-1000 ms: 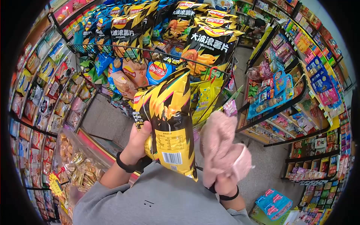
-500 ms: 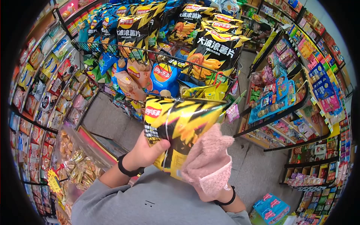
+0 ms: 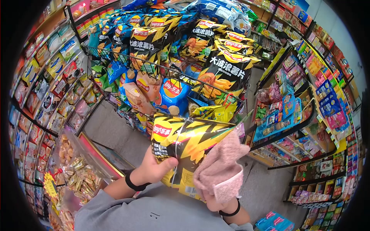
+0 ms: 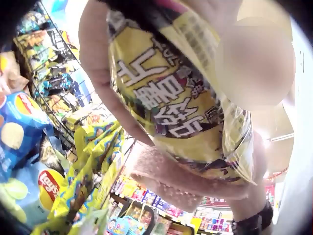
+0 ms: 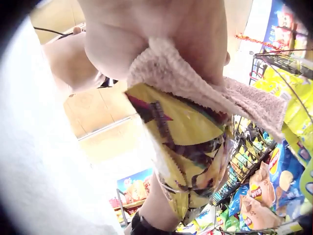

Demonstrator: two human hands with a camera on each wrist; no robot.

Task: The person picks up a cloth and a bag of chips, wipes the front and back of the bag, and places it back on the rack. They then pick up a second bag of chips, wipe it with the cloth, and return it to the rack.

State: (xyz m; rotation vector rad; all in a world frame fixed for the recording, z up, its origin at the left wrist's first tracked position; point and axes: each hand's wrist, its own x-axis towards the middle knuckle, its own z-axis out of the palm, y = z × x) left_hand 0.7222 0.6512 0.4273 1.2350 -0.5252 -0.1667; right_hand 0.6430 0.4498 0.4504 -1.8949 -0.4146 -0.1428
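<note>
Near the front edge of the wire rack point(image 3: 162, 67), our chip bag point(image 3: 187, 148) sits between both hands. Our left hand point(image 3: 153, 169) clamps its left side; our right hand point(image 3: 216, 204) holds a pink cloth point(image 3: 219, 167) against its right. Its long axis slopes away from us, logo point(image 3: 162, 131) end rackward.

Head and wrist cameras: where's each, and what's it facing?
Head: on the head, facing forward and down at the yellow-black plastic bag; left hand, right hand, grey top show.
Left wrist: on that wrist, facing the bag; left hand, right arm show.
Right wrist: on that wrist, facing fluffy pink cloth and bag; right hand, left arm show.
Wrist views share bag and cloth.
</note>
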